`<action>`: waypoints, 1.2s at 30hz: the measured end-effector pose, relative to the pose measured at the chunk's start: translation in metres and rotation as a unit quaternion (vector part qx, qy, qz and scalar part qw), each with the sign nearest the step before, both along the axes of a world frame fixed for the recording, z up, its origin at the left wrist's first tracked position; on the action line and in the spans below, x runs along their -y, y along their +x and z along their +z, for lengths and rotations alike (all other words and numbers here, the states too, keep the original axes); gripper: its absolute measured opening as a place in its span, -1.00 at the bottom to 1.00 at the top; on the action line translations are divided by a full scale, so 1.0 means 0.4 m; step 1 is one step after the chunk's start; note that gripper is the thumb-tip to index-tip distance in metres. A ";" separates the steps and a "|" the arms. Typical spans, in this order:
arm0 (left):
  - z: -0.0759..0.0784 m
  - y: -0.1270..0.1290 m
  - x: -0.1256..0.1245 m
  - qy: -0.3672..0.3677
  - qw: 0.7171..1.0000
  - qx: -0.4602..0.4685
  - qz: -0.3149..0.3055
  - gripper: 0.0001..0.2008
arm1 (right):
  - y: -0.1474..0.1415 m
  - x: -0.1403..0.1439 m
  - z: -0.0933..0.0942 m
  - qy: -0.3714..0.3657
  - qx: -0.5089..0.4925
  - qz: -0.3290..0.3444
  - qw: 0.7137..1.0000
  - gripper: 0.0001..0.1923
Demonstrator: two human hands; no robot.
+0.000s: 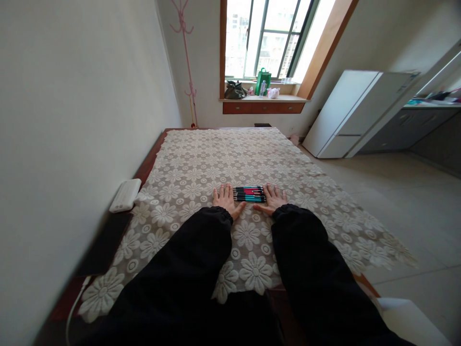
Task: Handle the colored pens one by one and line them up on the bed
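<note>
A small row of pens (249,194) lies on the surface (144,168), between the two hands of the person. The pens are side by side, all pointing left to right, and they form a neat flat bundle. Some barrels are red, some are teal, and the ends look dark. The left hand (226,199) rests just beside the left ends of the pens, and the right hand (272,198) just beside the right ends. I cannot tell if the fingertips really touch the pens or only stand very close.

Both hands are flat, palm down, with the fingers (222,191) stretched forward and a little spread. They hold nothing. The thumbs point inward, toward each other, below the row of pens.

The surface is dark brown wood, and a lace cloth (201,163) covers most of it. The cloth is cream white with a pattern of round flowers, and its near edge is scalloped.

The arms come forward almost parallel, in loose black sleeves (194,250) with gathered cuffs at the wrists.

At the left edge, near the wall, a white rounded box (125,194) lies, with a flat black device (104,242) just beside it.
</note>
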State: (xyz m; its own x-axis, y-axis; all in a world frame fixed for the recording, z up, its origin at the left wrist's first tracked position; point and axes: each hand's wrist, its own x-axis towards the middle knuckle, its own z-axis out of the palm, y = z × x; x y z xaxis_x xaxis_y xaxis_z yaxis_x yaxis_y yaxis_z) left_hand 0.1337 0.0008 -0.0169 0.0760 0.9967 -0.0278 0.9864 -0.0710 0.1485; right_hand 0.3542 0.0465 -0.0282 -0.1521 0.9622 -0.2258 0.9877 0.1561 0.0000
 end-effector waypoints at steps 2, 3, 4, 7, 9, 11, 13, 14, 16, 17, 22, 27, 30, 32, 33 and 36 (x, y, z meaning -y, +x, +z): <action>0.004 0.001 0.002 0.000 1.000 0.000 0.000 -0.07 | 0.002 -0.001 -0.002 0.001 -0.004 0.004 1.000 0.11; 0.006 0.002 0.003 0.001 1.000 0.000 0.001 -0.07 | 0.003 -0.002 -0.004 0.002 -0.006 0.005 1.000 0.12; 0.007 0.002 0.004 0.002 1.000 -0.001 0.002 -0.07 | 0.004 -0.003 -0.005 0.003 -0.008 0.006 1.000 0.12; 0.004 0.001 0.004 0.004 1.000 -0.003 0.002 -0.07 | 0.006 -0.005 -0.009 0.006 -0.012 0.011 1.000 0.14; 0.000 0.000 0.003 0.006 1.000 -0.002 0.001 -0.07 | 0.006 -0.005 -0.008 0.007 -0.015 0.018 1.000 0.16; -0.004 -0.001 0.002 0.008 1.000 -0.001 0.002 -0.06 | 0.005 -0.005 -0.006 0.007 -0.017 0.023 1.000 0.17; -0.006 -0.002 0.001 0.010 1.000 0.001 0.002 -0.06 | 0.004 -0.004 -0.004 0.006 -0.019 0.023 1.000 0.17; -0.005 -0.002 0.002 0.009 1.000 0.001 0.001 -0.06 | 0.004 -0.004 -0.003 0.006 -0.020 0.022 1.000 0.16; -0.002 -0.002 0.002 0.006 1.000 0.003 0.000 -0.07 | 0.004 -0.005 -0.004 0.005 -0.020 0.022 1.000 0.16; 0.000 -0.002 0.003 0.004 1.000 0.004 0.000 -0.07 | 0.004 -0.006 -0.005 0.006 -0.021 0.023 1.000 0.15; -0.003 -0.002 0.001 0.009 1.000 0.003 -0.002 -0.08 | 0.008 -0.009 -0.013 0.010 -0.021 0.025 0.999 0.16; -0.014 -0.001 0.000 0.022 1.000 0.000 -0.002 -0.06 | 0.010 -0.008 -0.015 0.015 -0.017 0.023 0.999 0.15; -0.009 0.001 0.003 0.022 1.000 0.000 0.000 -0.07 | 0.009 -0.007 -0.013 0.016 -0.015 0.020 1.000 0.14; -0.003 0.003 0.006 0.020 1.000 0.000 0.002 -0.07 | 0.009 -0.005 -0.012 0.016 -0.012 0.019 1.000 0.13; 0.000 0.004 0.007 0.018 1.000 0.000 0.003 -0.06 | 0.008 -0.004 -0.011 0.016 -0.011 0.019 1.000 0.13; 0.007 0.004 0.009 0.013 1.000 -0.001 0.005 -0.05 | 0.007 -0.002 -0.006 0.013 -0.008 0.017 1.000 0.13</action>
State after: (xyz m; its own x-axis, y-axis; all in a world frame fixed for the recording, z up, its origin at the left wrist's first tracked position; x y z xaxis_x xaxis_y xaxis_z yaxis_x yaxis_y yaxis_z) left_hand 0.1355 -0.0029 -0.0142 0.0664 0.9978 -0.0018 0.9873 -0.0655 0.1444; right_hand 0.3570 0.0475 -0.0306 -0.1878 0.9620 -0.1982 0.9818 0.1895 -0.0106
